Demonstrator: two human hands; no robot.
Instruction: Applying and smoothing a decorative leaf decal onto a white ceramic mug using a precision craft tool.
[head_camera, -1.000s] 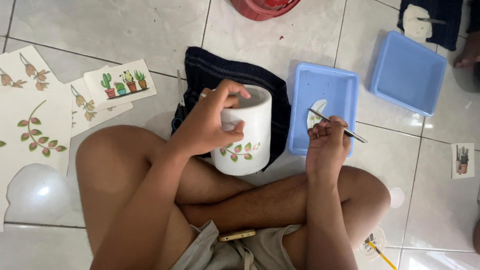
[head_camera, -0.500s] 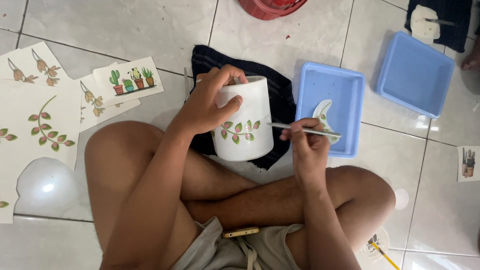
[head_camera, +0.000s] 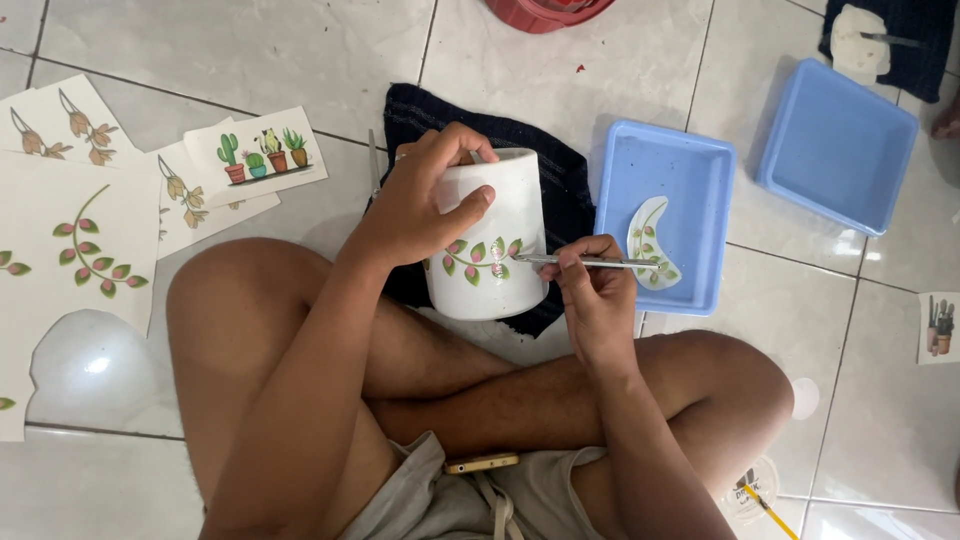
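Person sits cross-legged on tiled floor (head_camera: 250, 50). L hand (head_camera: 420, 205) wraps 1 white mug (head_camera: 490, 240) near its rim, fingers closed on it, mug tilted over a dark cloth (head_camera: 560, 170) just above the knees. Mug shows 1 leaf-sprig decal (head_camera: 478, 255), pink/green. R hand (head_camera: 595, 290) pinches 1 thin metal tool (head_camera: 585, 262), held approx level, tip at the decal's right end, touching or almost, can't tell.

2 blue trays: near tray (head_camera: 665, 165) just right of mug w/ 1 crescent decal piece (head_camera: 650, 240) in it; far tray (head_camera: 835, 145) upper right. Left side: several decal sheets, incl. 1 cactus sheet (head_camera: 258, 155) and 1 big leaf-sprig sheet (head_camera: 70, 250). 1 red object (head_camera: 545, 12) at top edge, cropped.
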